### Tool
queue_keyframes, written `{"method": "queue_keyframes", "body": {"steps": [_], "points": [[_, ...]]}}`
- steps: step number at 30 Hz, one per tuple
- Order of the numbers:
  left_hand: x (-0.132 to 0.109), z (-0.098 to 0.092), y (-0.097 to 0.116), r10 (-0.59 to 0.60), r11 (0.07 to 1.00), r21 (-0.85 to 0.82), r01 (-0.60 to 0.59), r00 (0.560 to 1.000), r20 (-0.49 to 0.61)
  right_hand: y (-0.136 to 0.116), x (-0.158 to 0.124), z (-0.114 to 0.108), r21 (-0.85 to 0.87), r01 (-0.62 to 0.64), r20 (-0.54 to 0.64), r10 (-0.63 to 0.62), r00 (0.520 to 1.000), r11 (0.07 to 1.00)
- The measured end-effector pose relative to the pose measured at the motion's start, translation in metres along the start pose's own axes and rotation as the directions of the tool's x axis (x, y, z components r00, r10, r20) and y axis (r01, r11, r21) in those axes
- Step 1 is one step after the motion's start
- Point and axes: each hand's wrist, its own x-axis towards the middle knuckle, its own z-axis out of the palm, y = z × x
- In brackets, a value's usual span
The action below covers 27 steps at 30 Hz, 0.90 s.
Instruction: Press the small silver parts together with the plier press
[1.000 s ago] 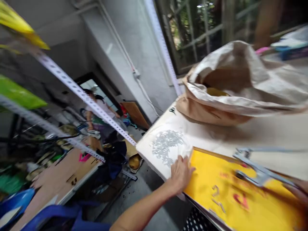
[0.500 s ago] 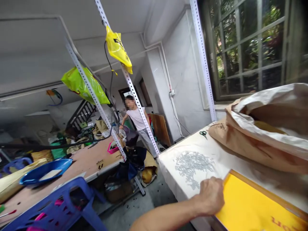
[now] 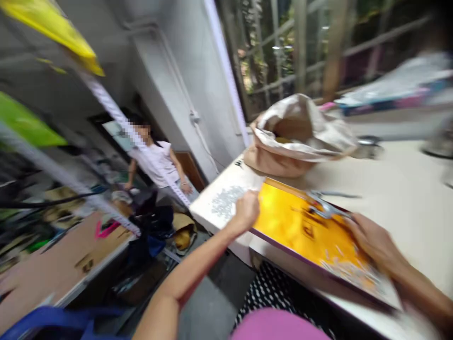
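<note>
A shallow box lid point(image 3: 283, 236) with a yellow inside lies at the front of the white-covered table. My left hand point(image 3: 248, 208) is closed on its left end. At its far right rim is my right hand point(image 3: 373, 241), its fingers curled over the edge, smeared by motion. Small pale pieces point(image 3: 350, 271) are gathered at the lid's near right end. A blurred metal tool point(image 3: 323, 208) with some red on it lies across the far rim, near my right hand. Beyond my left hand, small grey pieces point(image 3: 226, 200) are spread on the cloth.
A large open brown paper sack point(image 3: 279, 160) stands behind the lid, with small dark scissors point(image 3: 239, 163) to its left. Another person point(image 3: 159, 163) stands beyond the table. To the left are a perforated metal post point(image 3: 109, 106), a second table point(image 3: 53, 255) and a blue plastic chair point(image 3: 60, 318).
The view has swung right and blurred. My right hand, the metal tool and the pale pieces in the lid have come into view. My left hand still grips the lid's left end.
</note>
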Motion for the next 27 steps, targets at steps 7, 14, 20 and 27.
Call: {"method": "queue_keyframes", "body": {"steps": [7,14,20,27], "points": [[0.017,0.011,-0.018,0.022,0.996,0.092,-0.020,1.000,-0.021,0.022,0.014,0.020,0.021,0.031,0.035,-0.032,0.999,0.999],[0.017,0.045,-0.042,-0.039,0.997,0.070,0.039,0.999,0.008,0.025,0.010,0.029,-0.060,0.087,0.033,-0.085,0.996,0.994],[0.005,0.100,-0.068,-0.153,0.987,-0.032,0.157,0.983,0.098,0.030,0.008,0.040,-0.162,0.183,0.069,-0.174,0.982,0.970],[0.027,0.107,-0.099,-0.151,0.983,-0.098,0.158,0.986,0.075,0.010,0.001,0.034,-0.197,0.316,0.142,-0.292,0.946,0.928]]}}
